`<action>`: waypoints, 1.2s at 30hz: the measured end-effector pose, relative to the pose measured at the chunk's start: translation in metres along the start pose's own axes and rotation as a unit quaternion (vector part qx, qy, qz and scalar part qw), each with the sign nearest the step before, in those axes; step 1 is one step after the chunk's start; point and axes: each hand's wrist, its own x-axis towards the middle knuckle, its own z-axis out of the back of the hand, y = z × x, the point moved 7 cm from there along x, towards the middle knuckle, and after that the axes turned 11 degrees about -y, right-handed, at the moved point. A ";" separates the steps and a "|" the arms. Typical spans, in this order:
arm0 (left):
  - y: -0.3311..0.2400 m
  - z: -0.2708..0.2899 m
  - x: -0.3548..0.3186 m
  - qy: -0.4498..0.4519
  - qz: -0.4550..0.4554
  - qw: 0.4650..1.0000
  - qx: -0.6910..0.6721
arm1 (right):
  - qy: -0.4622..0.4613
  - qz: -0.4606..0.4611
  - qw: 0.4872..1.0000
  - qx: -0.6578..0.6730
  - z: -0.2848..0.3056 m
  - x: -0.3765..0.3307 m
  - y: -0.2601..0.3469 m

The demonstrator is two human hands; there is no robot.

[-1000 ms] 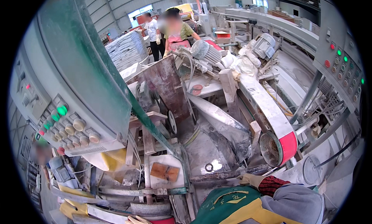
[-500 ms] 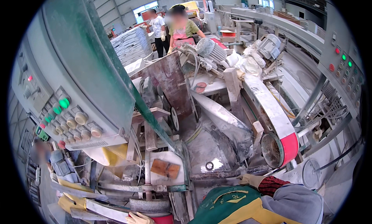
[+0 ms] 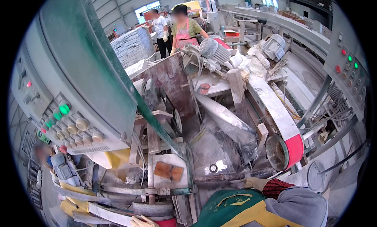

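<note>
My right hand [image 3: 254,183], in a tan glove with a red patterned cuff and grey sleeve, lies on a dusty horizontal rail [image 3: 224,176] at the front of a stone-working machine. Whether its fingers grip the rail is unclear. Only the gloved fingertips of my left hand [image 3: 140,221] show at the bottom edge, beside a round grey wheel [image 3: 151,208] and a pale flat strip [image 3: 106,213]. A brown tile piece [image 3: 169,171] rests on a white plate just above. A green and yellow apron [image 3: 231,209] covers my front.
A grey control panel [image 3: 74,127] with round buttons and a slanted green beam [image 3: 157,125] loom at left. A belt with a red band [image 3: 294,150] runs at right, below a second button box [image 3: 349,66]. Two people [image 3: 182,26] stand beside stacked grey slabs [image 3: 133,46].
The view has shifted slightly. My right hand stays on the rail, and my left fingertips stay at the bottom edge. The people at the back have barely moved.
</note>
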 end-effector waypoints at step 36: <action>-0.061 -0.060 -0.042 0.349 0.190 0.771 -0.498 | -0.166 0.181 0.930 0.273 0.051 0.004 0.093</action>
